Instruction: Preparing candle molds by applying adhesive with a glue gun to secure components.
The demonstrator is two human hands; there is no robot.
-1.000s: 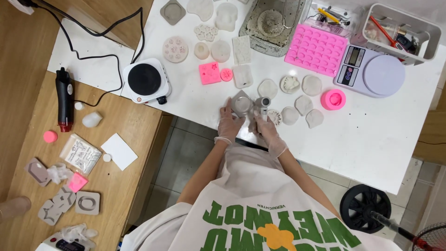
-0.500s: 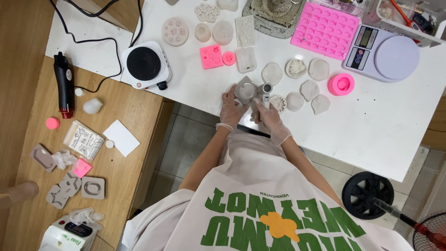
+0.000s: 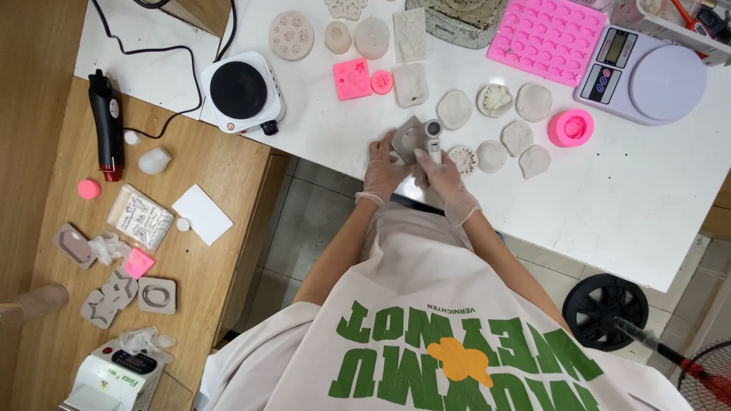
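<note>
Both my hands wear thin clear gloves and meet at the near edge of the white table (image 3: 624, 213). My left hand (image 3: 382, 169) grips a grey angular silicone mould (image 3: 406, 135), tilted up off the table. My right hand (image 3: 444, 176) holds a small grey cylinder-shaped tool (image 3: 432, 132) with a dark round end, pressed against the mould's right side. Pale round cast pieces (image 3: 492, 156) lie just to the right of my hands, and a pink square mould (image 3: 352, 79) lies just beyond them.
On the white table stand a small electric hot plate (image 3: 239, 91), a pink many-celled mould tray (image 3: 548, 39), a pink round mould (image 3: 571, 128) and a digital scale (image 3: 647, 74). The lower wooden table (image 3: 221, 171) at left carries a heat gun (image 3: 105, 125), moulds and packets.
The view has slid a little, so the tables sit higher in the frame. My hands stay together on the grey mould, with the tool still against it.
</note>
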